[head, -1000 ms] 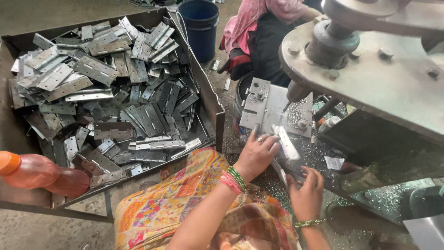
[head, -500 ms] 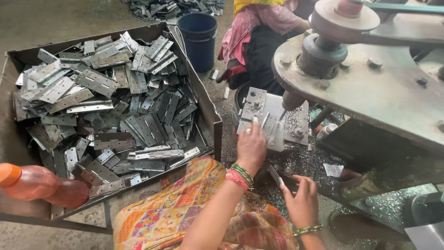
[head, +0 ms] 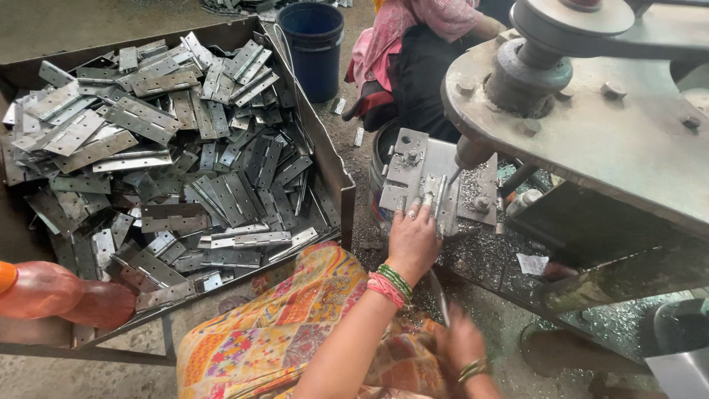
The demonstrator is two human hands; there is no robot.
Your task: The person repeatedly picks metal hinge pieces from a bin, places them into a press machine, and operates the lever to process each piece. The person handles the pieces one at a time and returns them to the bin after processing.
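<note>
Left hand [head: 412,238] laid flat on the grey metal fixture plate [head: 413,174] under the press head [head: 473,154], fingers spread and extended, fingertips [head: 426,201] touching a narrow metal hinge strip [head: 440,203] seated on the plate; pressing rather than gripping. Strip's long axis running away from the body, toward the press, nearly upright in view. Right hand [head: 461,341] low and blurred beside the lap; grip impossible to tell. One strip at the fingers, one plate, one blue bucket [head: 313,46] beyond, one orange bottle [head: 52,292] near left. Hinges [head: 162,162] heaped in the cardboard box [head: 334,166], too many to count.
</note>
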